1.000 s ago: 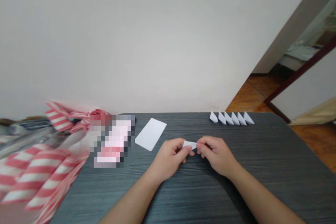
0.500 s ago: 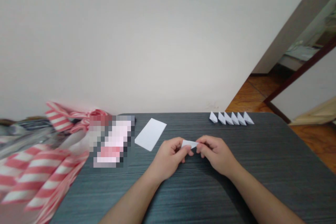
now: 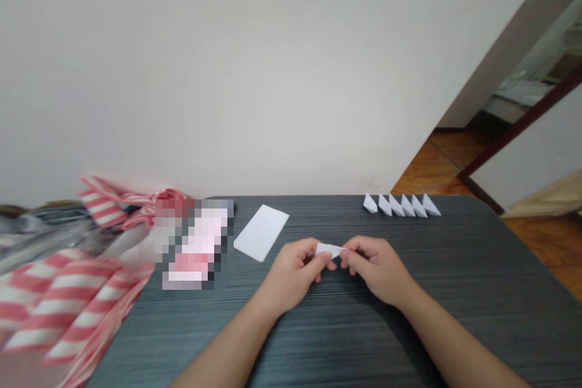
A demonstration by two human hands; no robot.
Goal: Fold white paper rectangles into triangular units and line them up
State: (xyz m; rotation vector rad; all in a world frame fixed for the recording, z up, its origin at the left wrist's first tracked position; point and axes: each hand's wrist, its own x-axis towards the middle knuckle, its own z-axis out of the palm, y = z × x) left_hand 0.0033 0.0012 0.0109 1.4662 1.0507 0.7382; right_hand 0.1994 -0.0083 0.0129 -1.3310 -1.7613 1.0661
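Note:
A small folded piece of white paper point(image 3: 328, 249) is held between my two hands, just above the dark table. My left hand point(image 3: 300, 270) pinches its left part, thumb on top. With closed fingertips my right hand point(image 3: 370, 264) grips its right tip. The fingers partly cover the paper, so its full shape is hidden. Beyond my left hand lies a flat stack or sheet of white paper point(image 3: 262, 233). Several folded white paper pieces point(image 3: 404, 205) stand in a row at the table's far right edge.
The dark wood-grain table point(image 3: 327, 339) meets a pale wall point(image 3: 291, 73). On its left side lies a blurred-out pinkish rectangular object point(image 3: 200, 242). Red-and-white striped cloth point(image 3: 59, 297) is heaped left of the table. A wooden floor point(image 3: 427, 160) shows at right.
Both hands stay almost in place with their grip on the folded paper. The paper's right end has tilted very slightly.

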